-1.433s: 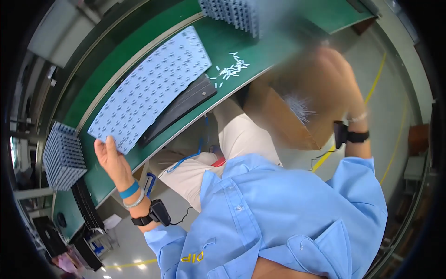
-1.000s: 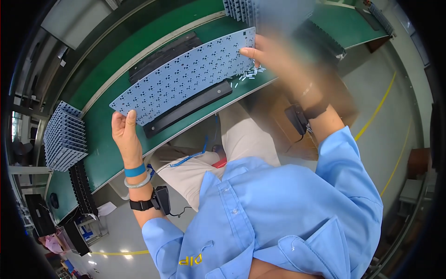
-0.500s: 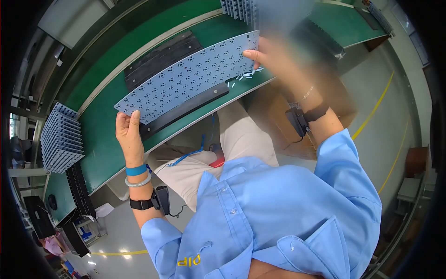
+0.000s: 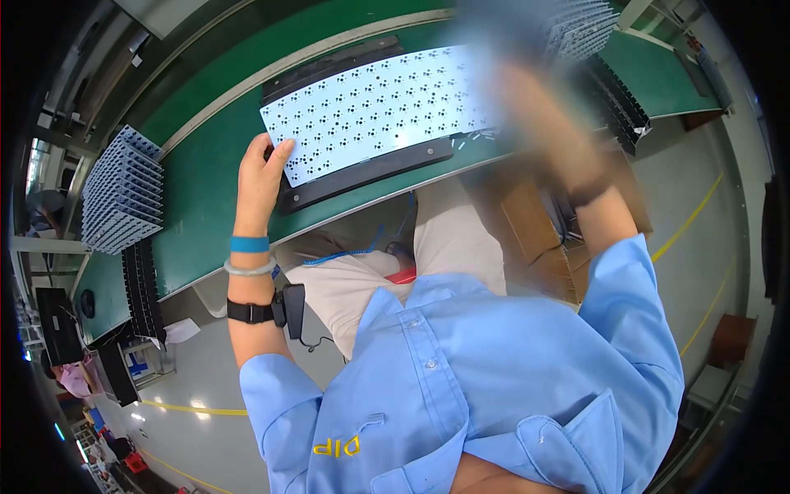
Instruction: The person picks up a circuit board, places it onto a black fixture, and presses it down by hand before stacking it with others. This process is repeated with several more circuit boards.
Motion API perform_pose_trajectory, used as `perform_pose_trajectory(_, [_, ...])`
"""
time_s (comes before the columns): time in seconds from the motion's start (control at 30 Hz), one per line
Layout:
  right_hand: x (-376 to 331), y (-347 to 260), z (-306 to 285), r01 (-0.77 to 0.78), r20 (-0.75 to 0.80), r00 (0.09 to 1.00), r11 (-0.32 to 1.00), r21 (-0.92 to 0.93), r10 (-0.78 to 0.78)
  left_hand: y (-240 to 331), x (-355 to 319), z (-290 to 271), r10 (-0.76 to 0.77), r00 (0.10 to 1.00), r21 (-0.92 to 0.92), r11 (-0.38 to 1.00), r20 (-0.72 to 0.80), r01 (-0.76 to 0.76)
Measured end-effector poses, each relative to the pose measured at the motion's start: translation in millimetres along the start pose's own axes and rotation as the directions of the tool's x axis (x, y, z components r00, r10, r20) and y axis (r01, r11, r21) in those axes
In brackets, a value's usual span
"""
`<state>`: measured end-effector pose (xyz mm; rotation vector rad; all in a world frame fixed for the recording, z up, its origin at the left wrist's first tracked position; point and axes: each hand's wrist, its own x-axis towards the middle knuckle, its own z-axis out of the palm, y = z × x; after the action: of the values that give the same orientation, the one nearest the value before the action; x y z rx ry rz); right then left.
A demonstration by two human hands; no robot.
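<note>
A long, pale circuit board [image 4: 370, 111], dotted with rows of small black hole clusters, is tilted over the table. My left hand [image 4: 262, 169] pinches its lower left end, thumb on the face and fingers at the edge. At the board's right end my right hand [image 4: 520, 103] is smeared by motion, so its fingers and any grip do not show. Under the board lies a black fixture; its near bar [image 4: 370, 174] and far bar [image 4: 329, 67] stick out along the two long sides. Small white pins [image 4: 476, 137] lie scattered by the board's right end.
A stack of similar boards [image 4: 123, 193] stands on the green table [image 4: 193, 189] at the left, beside a black slotted rack [image 4: 141, 288]. Another stack [image 4: 583, 29] and a black rack [image 4: 613, 103] are at the right. An open cardboard box [image 4: 527, 218] stands below the table edge.
The board has tilted flatter, its face now brighter, and sits lower over the fixture. My right hand has blurred at its right end. The whole view has shifted a little.
</note>
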<state>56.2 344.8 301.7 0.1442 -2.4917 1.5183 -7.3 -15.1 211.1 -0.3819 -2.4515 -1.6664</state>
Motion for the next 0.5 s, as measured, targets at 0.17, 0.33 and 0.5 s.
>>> perform_pose_trajectory(0.17, [7.8, 9.4, -6.9, -0.083, 0.047, 0.995, 0.996, -0.02, 0.084, -6.8, 22.8, -4.8, -0.082, 0.989, 0.03, 0.996, 0.127, 0.079])
perform_pose_trajectory(0.33, [26.8, 33.8, -13.1, -0.151, 0.07, 0.985, 0.986, -0.064, 0.155, -2.1, 23.4, 1.3, -0.095, 0.99, -0.047, 0.994, 0.106, 0.1])
perform_pose_trajectory(0.5, [43.4, 40.3, -24.7, 0.043, 0.008, 0.999, 0.997, -0.063, -0.042, 25.7, 17.7, 5.8, -0.15, 0.986, -0.437, 0.884, 0.078, 0.169])
